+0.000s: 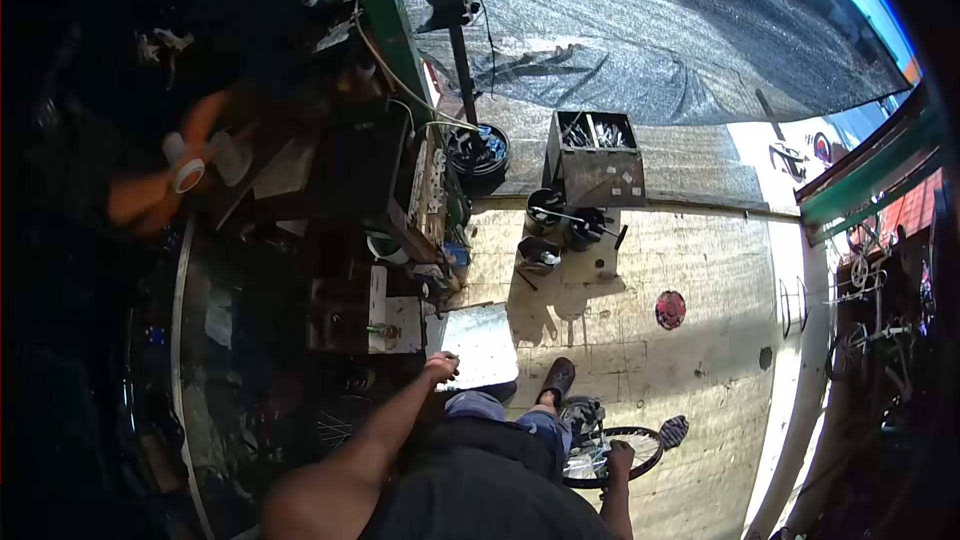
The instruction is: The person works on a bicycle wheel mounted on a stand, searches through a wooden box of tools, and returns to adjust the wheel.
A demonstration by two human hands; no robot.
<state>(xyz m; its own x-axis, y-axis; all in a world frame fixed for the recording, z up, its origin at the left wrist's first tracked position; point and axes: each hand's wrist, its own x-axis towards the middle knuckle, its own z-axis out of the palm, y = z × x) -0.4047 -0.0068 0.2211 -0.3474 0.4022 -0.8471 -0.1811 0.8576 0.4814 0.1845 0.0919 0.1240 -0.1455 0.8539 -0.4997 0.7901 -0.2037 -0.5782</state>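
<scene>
My left hand (440,368) is held out over a white flat-topped surface (482,345) beside my left knee. Its fingers are curled together, and anything small between them is too tiny to make out. On the other side, my right hand (620,457) is closed above a bicycle wheel (652,437) with a black tyre, near its spokes. Whether it grips the wheel or some small part cannot be seen. A metal mechanism (582,415) stands at the wheel's left edge, close to my shoe (559,377).
Ahead stands a metal box of tools (604,162), with black buckets (583,230) before it. A dark cluttered workbench (350,165) and an orange fan (188,175) are at left. A red round mat (670,310) lies on the floor. Bicycles (870,330) stand at right.
</scene>
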